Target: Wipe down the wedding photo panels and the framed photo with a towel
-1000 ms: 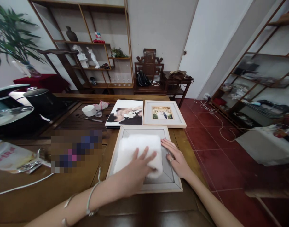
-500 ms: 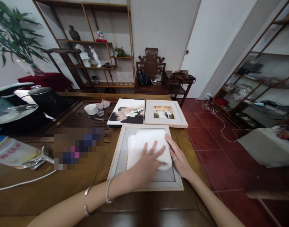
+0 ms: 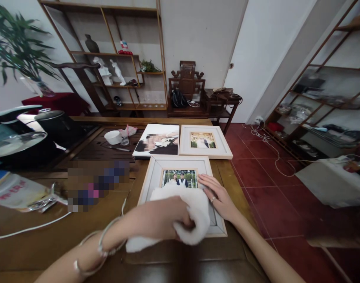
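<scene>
A pale wooden picture frame [image 3: 152, 172] with a photo of two people lies flat on the wooden table [image 3: 64, 232] in front of me. My left hand [image 3: 156, 218] is closed on a fluffy white cloth [image 3: 194, 220] over the frame's near edge. My right hand [image 3: 216, 194] rests flat with fingers stretched out on the frame's right side. Bracelets circle my left wrist.
Behind the frame lie a frameless photo print [image 3: 158, 140] and a second framed photo [image 3: 203, 141]. A white cup [image 3: 112, 136], a black pot [image 3: 54, 122] and a packet [image 3: 15, 192] occupy the table's left. Red tile floor [image 3: 265, 184] lies to the right.
My left hand has gathered the cloth and pulled it toward me, uncovering the photo in the frame. My right hand stays on the frame's right side.
</scene>
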`<action>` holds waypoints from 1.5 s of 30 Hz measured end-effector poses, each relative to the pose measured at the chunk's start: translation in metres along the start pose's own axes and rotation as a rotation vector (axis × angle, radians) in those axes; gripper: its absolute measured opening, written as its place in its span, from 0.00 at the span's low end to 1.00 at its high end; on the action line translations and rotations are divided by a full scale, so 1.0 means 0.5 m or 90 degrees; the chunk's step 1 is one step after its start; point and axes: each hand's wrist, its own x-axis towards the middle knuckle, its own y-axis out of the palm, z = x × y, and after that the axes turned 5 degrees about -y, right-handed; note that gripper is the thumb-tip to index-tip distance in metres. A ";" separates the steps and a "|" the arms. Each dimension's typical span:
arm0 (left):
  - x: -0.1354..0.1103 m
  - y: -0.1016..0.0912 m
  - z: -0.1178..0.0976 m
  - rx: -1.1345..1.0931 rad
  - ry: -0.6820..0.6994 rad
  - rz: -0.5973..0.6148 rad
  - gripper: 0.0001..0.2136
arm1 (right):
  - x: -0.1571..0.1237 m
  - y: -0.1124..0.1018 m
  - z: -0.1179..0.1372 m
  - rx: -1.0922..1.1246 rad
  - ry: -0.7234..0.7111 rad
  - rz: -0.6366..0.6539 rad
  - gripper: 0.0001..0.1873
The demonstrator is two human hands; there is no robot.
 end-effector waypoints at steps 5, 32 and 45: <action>0.008 -0.113 0.041 0.091 -0.048 -0.216 0.06 | -0.002 0.002 -0.009 0.005 -0.036 -0.002 0.19; -0.017 0.006 0.253 0.326 -0.196 -0.447 0.23 | -0.007 0.004 -0.009 0.030 -0.023 -0.022 0.23; -0.068 0.068 0.132 0.406 -0.287 -0.248 0.18 | -0.008 0.005 -0.011 0.029 -0.017 -0.025 0.23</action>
